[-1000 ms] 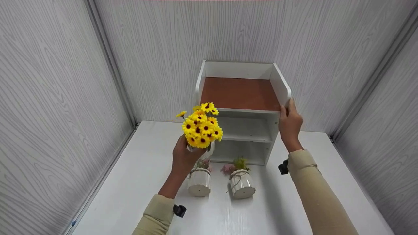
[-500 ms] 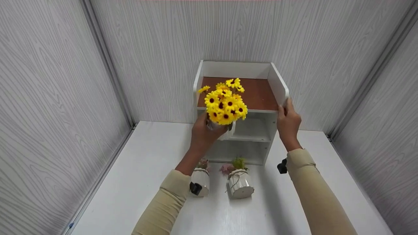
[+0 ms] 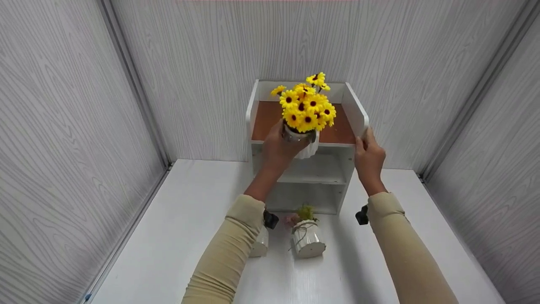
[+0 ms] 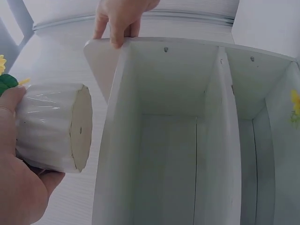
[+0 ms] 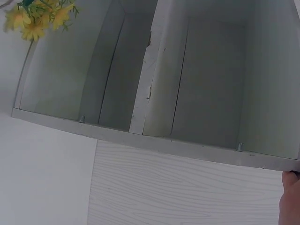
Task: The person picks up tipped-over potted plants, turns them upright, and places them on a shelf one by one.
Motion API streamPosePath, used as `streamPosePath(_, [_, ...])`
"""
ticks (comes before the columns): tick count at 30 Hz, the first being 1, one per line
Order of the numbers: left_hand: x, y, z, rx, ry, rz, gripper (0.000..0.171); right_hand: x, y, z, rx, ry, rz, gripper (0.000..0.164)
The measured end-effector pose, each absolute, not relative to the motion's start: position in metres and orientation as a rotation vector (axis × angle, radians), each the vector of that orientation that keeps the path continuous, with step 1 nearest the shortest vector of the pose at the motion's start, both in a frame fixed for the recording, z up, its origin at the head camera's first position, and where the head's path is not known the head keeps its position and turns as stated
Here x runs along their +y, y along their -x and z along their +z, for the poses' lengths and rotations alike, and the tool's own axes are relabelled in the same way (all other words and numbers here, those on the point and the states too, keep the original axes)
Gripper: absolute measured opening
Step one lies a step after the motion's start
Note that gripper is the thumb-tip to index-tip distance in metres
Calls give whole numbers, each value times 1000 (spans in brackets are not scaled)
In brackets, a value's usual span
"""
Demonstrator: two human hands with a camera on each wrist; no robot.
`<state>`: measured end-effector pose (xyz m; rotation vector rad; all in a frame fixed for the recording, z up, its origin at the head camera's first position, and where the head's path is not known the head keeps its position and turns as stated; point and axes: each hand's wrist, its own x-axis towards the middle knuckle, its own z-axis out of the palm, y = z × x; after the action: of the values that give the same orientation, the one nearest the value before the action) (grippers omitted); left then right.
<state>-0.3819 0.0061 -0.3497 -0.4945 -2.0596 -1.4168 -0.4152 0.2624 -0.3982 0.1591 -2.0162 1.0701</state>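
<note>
My left hand point(image 3: 278, 150) grips a white flower pot point(image 4: 51, 126) of yellow artificial flowers point(image 3: 306, 109). It holds the pot in the air in front of the small white shelf unit point(image 3: 341, 173), with the blooms overlapping the reddish-brown top board point(image 3: 263, 120). In the left wrist view the pot's flat base faces the shelf, and a gap separates them. My right hand point(image 3: 369, 158) holds the front of the unit's right side panel, fingers and thumb on its edge. Only a bit of that hand point(image 5: 290, 197) appears in the right wrist view.
Before the unit, a white pot point(image 3: 309, 240) with pink and yellow-green flowers lies on the white table point(image 3: 198, 194). Another white pot point(image 3: 259, 244) is partly hidden by the left sleeve. Grey wood-patterned walls point(image 3: 202, 84) enclose the back and sides.
My left hand has carried the potted yellow flowers up and to the right, from the unit's left front to its top board. The right hand stays on the side panel.
</note>
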Motion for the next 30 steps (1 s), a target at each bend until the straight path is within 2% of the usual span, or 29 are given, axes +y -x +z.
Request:
streamPosePath(5, [16,394,-346,-2093,488,-1454,68,261,416,-398,-2023,-156,1088,48])
streamPosePath(13, [27,410,-345,-2125,489,-1481,68,257,419,-399,-2027,-177,1075,32])
streamPosePath(20, [35,420,-341,-2214,477,-1440,66,256,418,-399,-2030,-167,1075,38])
streamPosePath(30, [49,432,-336,-2284,535,-1435,71,255,416,-394,-2030,-149,1060,35])
